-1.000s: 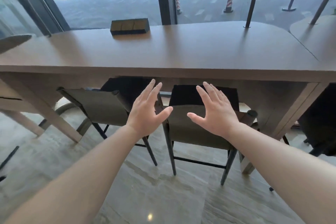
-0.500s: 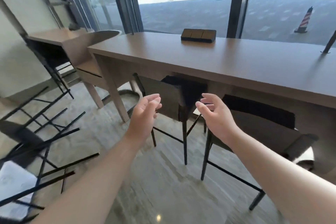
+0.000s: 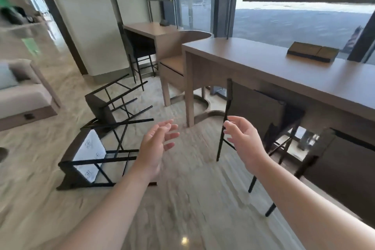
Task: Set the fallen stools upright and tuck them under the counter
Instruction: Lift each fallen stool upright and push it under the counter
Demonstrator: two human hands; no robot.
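Two dark stools lie on their sides on the marble floor to the left. The nearer fallen stool (image 3: 85, 158) shows a white underside and black legs pointing right. The farther fallen stool (image 3: 105, 105) lies just behind it. Two upright stools stand tucked under the wooden counter (image 3: 263, 63): one stool (image 3: 257, 107) in the middle, another stool (image 3: 345, 164) at the right edge. My left hand (image 3: 156, 148) hovers open just right of the nearer fallen stool's legs, touching nothing. My right hand (image 3: 243, 140) is open in front of the middle upright stool.
A flat dark box (image 3: 312, 54) lies on the counter. A lower desk (image 3: 154, 32) with another stool stands by the window at the back. A pale sofa (image 3: 22, 95) is at the far left. Bare floor stretches in front of me.
The view has swung left, bringing the two fallen stools fully into sight. Both hands stay raised and empty, fingers now slightly curled.
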